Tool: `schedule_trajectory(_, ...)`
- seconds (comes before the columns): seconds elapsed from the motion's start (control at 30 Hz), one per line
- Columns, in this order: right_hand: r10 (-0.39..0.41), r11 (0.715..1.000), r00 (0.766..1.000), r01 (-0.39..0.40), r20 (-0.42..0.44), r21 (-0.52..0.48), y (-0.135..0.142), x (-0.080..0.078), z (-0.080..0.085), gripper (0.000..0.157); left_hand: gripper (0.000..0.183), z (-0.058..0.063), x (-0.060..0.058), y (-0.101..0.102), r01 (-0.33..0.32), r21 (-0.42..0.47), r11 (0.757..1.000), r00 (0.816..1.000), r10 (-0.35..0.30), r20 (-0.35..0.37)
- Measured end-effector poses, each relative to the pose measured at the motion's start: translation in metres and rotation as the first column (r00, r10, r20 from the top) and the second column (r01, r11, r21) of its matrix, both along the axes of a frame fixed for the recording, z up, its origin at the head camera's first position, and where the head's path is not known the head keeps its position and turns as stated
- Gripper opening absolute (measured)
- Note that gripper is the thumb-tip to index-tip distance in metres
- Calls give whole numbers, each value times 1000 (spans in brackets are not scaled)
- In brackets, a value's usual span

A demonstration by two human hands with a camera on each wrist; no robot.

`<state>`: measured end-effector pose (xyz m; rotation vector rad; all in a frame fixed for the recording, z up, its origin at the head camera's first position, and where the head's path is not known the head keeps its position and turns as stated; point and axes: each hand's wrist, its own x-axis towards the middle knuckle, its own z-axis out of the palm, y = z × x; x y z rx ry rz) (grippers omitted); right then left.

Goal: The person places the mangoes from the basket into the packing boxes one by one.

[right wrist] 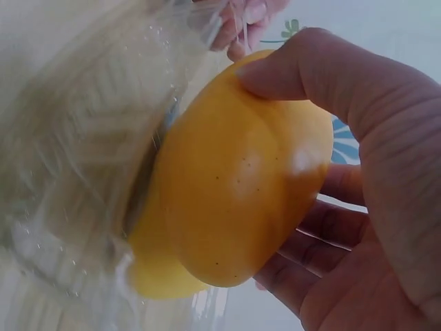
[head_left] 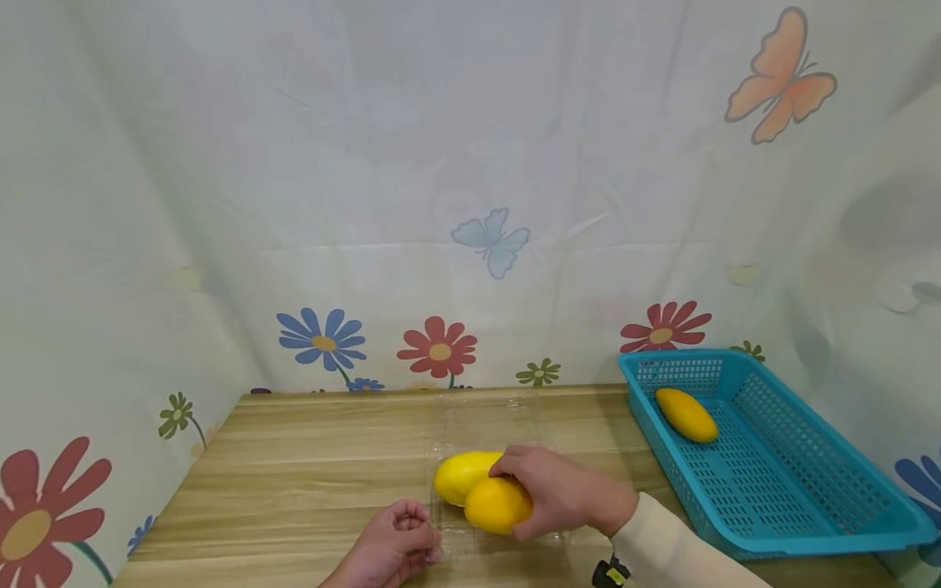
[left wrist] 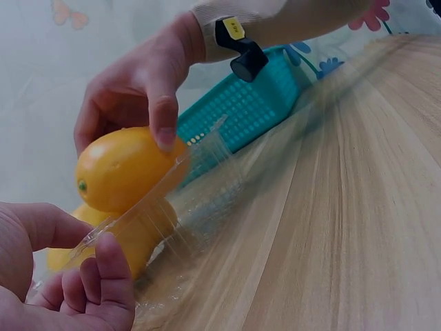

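Note:
My right hand (head_left: 562, 490) grips a yellow mango (head_left: 498, 506) between thumb and fingers. In the right wrist view, the thumb presses on one side of this mango (right wrist: 241, 172) and the fingers curl around the other. The held mango is over a clear plastic clamshell box (head_left: 488, 420), close against a second yellow mango (head_left: 457, 475) lying in the box. At the box's near left edge, my left hand (head_left: 397, 543) pinches the rim. The left wrist view shows the left thumb (left wrist: 58, 226) and fingertips on that thin plastic edge.
To the right stands a blue-green perforated basket (head_left: 823, 542) with one more mango (head_left: 687, 415) near its far left side. The wooden table (head_left: 309, 457) meets a hanging cloth (head_left: 382, 180) printed with flowers and butterflies. A small black device (head_left: 610, 573) sits on the right wrist.

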<state>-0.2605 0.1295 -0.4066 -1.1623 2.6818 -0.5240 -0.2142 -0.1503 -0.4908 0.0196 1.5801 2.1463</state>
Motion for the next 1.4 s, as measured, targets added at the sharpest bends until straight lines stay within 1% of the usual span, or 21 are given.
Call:
schedule_trajectory(0.23,-2,1000,1000,2,1,-23,-9,3,-10,61,23,-1,1,0,-6,-14,1000,1000,6,-7)
schedule_trajectory(0.37,16,999,1000,-16,-13,-46,-13,5,-15,59,22,-1,0,0,-6,-20,1000,1000,6,-5)
schedule_trajectory(0.53,20,999,999,-21,-29,-34,-16,5,-17,60,22,-1,0,1,-7,-22,1000,1000,7,-5)
schedule_trajectory(0.7,18,1000,998,-18,-59,-6,-20,7,-16,61,22,0,0,1,0,-14,1000,1000,0,-7)
schedule_trajectory(0.87,26,999,997,-24,-77,31,-24,7,-15,58,21,1,1,2,-4,-18,1000,1000,4,11)
schedule_trajectory(0.97,33,998,997,-30,-67,46,-28,7,-13,56,21,2,1,3,-8,-20,1000,1000,8,21)
schedule_trajectory(1.13,35,996,999,-33,-26,78,-34,8,-10,55,16,3,2,3,-22,-37,999,999,23,29)
schedule_trajectory(1.27,45,995,998,-42,-36,94,-37,6,-9,53,12,3,2,3,-36,-47,998,999,37,33)
schedule_trajectory(1.4,57,993,998,-53,-36,104,-39,5,-10,52,14,3,2,2,-36,-38,999,999,37,34)
